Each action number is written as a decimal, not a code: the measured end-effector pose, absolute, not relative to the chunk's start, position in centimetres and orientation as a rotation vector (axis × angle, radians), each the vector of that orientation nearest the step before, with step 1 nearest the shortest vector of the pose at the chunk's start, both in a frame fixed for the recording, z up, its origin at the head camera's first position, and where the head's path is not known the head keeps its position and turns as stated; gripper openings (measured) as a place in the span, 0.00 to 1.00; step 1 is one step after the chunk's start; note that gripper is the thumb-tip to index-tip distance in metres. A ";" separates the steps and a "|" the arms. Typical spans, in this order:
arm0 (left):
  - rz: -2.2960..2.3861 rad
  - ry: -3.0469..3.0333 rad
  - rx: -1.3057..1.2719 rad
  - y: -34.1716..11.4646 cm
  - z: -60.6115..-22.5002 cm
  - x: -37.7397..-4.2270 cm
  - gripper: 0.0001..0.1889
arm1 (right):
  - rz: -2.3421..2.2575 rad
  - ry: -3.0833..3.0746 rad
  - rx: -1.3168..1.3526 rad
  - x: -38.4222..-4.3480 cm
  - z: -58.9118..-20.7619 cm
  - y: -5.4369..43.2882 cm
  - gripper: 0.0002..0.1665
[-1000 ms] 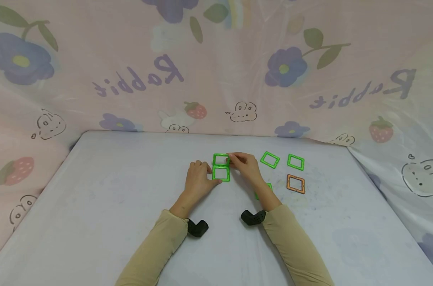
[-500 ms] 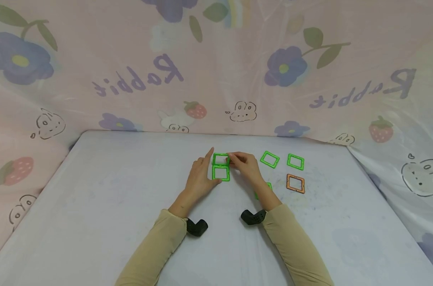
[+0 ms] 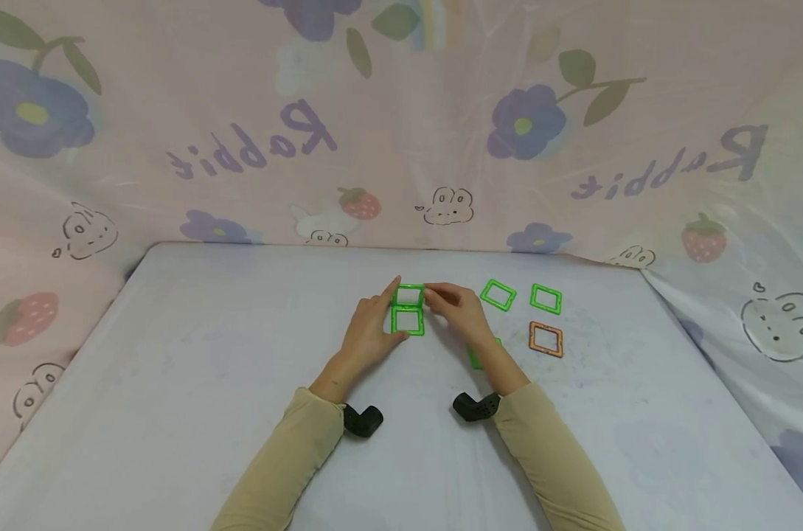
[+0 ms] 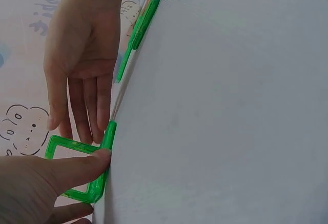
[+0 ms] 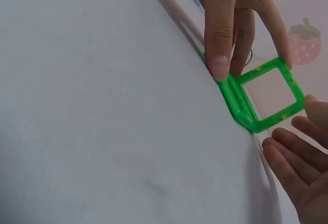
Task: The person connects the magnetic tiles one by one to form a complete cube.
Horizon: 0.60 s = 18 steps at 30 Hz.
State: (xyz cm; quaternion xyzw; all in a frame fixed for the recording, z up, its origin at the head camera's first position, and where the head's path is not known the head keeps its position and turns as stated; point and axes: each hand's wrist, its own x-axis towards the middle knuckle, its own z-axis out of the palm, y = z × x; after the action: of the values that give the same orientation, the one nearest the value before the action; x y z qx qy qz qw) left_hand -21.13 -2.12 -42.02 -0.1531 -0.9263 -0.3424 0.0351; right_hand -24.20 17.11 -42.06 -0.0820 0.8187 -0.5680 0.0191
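Two green square magnetic tiles meet along one edge near the table's middle. One tile (image 3: 423, 322) lies flat; the other tile (image 5: 290, 82) stands up from its far edge. My left hand (image 3: 368, 333) holds the pair from the left, its thumb pressing the flat tile's near edge and its index finger at the standing tile's top left corner. On the right side, my right hand (image 3: 466, 316) has fingertips at the standing tile's top right corner. Its other fingers (image 5: 287, 170) hang loosely beside the tile, apart from it.
To the right lie a green tile (image 3: 511, 302), another green tile (image 3: 560, 304) and an orange tile (image 3: 547, 355). A further green tile (image 3: 475, 358) is partly hidden by the right forearm. Black wrist devices (image 3: 364, 420) sit under both sleeves. A printed curtain (image 3: 401, 162) borders the white table (image 3: 242, 332).
My left index finger has stretched from the tiles' side to the standing tile's top left corner. My right fingers have loosened and shifted slightly at its right side. The tiles keep their pose.
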 end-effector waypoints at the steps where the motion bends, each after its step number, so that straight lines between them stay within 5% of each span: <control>1: -1.050 -2.852 -0.467 -2.1 -42.0 -21.1 0.50 | -1.751 2.554 -0.258 -24.0 -42.0 17.3 0.23; 18: -1.071 -2.860 -0.439 -2.0 -42.1 -21.2 0.50 | -1.531 2.671 -0.309 -21.8 -40.9 19.7 0.22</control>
State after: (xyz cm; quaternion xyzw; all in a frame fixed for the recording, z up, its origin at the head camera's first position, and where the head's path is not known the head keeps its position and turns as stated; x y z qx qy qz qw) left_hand -21.20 -2.02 -42.07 -0.1424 -0.9267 -0.3468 0.0279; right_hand -21.82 19.69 -40.88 -0.0999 0.8630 -0.4946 0.0236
